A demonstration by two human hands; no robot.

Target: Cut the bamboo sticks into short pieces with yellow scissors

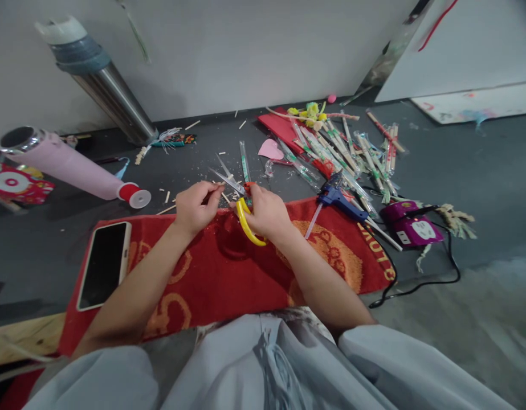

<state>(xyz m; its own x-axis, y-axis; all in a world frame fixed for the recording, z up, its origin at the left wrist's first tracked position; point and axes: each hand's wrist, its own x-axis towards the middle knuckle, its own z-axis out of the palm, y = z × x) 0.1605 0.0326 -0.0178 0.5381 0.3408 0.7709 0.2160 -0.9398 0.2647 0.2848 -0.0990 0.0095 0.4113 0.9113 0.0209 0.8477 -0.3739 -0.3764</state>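
My left hand [196,208] is closed in a pinch on a thin pale stick [225,197], whose end points toward the right hand. In my right hand [268,214] is a pair of scissors [247,226] with a yellow handle. Their metal blades are spread and reach up and left, close to the stick and the left fingertips. Whether the blades touch the stick I cannot tell. Small pale offcuts [167,197] and crumbs lie on the dark tabletop around the hands. Under both forearms is a red towel [211,273] with orange patterns.
A phone [104,265] lies on the towel at left. Behind it stand a pink tumbler [74,162] and a steel flask [117,91]. To the right are a blue glue gun [342,202], a purple power box [410,223] with a black cable, and many wrapped sticks [331,145].
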